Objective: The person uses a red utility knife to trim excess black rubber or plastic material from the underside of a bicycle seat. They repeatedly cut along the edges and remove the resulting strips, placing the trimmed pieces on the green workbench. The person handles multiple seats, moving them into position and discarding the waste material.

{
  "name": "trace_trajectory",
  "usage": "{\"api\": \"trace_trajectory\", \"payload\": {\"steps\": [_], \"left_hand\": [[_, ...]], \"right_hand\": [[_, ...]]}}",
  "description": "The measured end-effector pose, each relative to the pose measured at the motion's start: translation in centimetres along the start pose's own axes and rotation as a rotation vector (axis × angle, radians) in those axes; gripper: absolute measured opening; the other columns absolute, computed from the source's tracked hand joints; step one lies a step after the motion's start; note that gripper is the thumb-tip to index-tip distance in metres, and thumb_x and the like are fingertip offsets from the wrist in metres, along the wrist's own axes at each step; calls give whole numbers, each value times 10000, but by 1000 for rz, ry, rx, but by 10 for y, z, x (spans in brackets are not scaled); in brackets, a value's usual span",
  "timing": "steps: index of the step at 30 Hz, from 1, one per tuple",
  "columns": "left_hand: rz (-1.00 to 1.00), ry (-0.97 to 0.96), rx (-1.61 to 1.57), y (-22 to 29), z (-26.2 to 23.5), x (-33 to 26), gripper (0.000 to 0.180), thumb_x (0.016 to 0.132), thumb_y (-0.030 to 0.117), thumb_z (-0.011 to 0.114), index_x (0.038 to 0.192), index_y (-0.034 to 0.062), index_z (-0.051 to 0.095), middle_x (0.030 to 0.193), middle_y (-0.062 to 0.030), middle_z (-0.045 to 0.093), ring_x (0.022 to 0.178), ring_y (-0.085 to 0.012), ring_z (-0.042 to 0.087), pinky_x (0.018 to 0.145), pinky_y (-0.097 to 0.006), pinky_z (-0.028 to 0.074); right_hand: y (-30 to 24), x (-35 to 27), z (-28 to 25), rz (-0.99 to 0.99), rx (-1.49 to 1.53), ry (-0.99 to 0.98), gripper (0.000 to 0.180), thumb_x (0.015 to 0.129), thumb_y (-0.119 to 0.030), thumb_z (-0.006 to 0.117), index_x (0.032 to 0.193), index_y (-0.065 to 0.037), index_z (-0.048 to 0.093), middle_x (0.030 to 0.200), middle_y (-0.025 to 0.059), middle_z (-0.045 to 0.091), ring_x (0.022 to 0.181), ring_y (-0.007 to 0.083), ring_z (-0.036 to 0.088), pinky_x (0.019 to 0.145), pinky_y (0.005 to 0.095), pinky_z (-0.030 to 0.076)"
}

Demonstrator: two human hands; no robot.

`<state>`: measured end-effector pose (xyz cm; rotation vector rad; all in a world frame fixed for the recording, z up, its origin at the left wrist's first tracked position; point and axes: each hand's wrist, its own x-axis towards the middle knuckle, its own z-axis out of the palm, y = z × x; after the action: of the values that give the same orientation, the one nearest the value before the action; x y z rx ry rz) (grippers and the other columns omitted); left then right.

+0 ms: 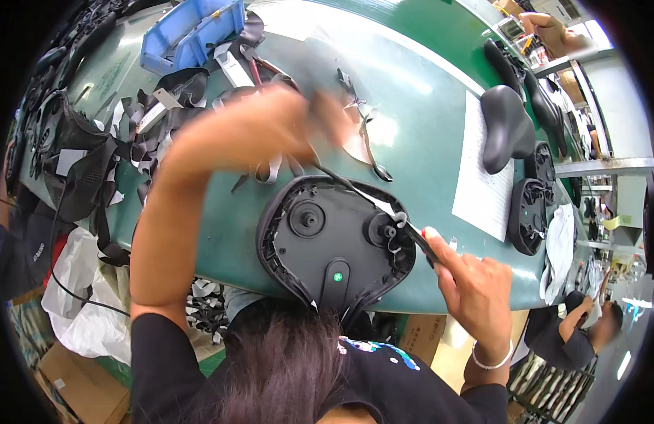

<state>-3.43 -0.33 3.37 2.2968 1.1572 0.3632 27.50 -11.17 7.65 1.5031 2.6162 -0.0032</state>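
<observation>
An upturned black bicycle saddle lies at the near edge of the green table, its plastic underside with a green dot facing up. A thin black-and-white strip stretches tight across the saddle's right side between both hands. My left hand is raised above the saddle, blurred, and closed on the strip's upper end. My right hand pinches the lower end just off the saddle's right rim.
Black trimmings and a blue bin sit at the far left. A paper sheet and several black saddles lie at the right. Another person works at the lower right. A white bag hangs below the table.
</observation>
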Motion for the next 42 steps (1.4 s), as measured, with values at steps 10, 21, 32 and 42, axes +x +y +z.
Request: {"api": "trace_trajectory", "payload": {"steps": [10,21,32,42], "left_hand": [[89,224,-1437,30,41,55,272,970,236,508,770,53,487,614,1,432,533,-137,425,570,-307,442],[-263,1461,-12,26,17,-7,210,862,263,639,938,77,578,751,-86,618,630,-228,584,612,-341,478],[-628,722,-827,-24,24,50,444,899,436,577,898,-7,611,781,-143,616,717,-252,613,679,-392,474],[300,-339,-896,-4,56,97,314,850,307,695,983,23,678,893,-84,688,790,-169,632,748,-331,498]], "right_hand": [[7,5,19,-43,73,49,535,838,-170,615,1358,-228,503,550,54,518,444,243,501,452,376,364],[-64,-74,56,703,1323,80,513,901,-86,568,1394,-87,423,819,69,666,528,78,557,472,246,469],[22,-4,60,640,1216,807,443,885,-88,614,1293,-11,458,827,32,551,618,67,494,537,202,423],[213,204,62,468,1341,859,227,783,-76,658,985,-13,575,804,4,551,630,80,514,571,226,429]]}}
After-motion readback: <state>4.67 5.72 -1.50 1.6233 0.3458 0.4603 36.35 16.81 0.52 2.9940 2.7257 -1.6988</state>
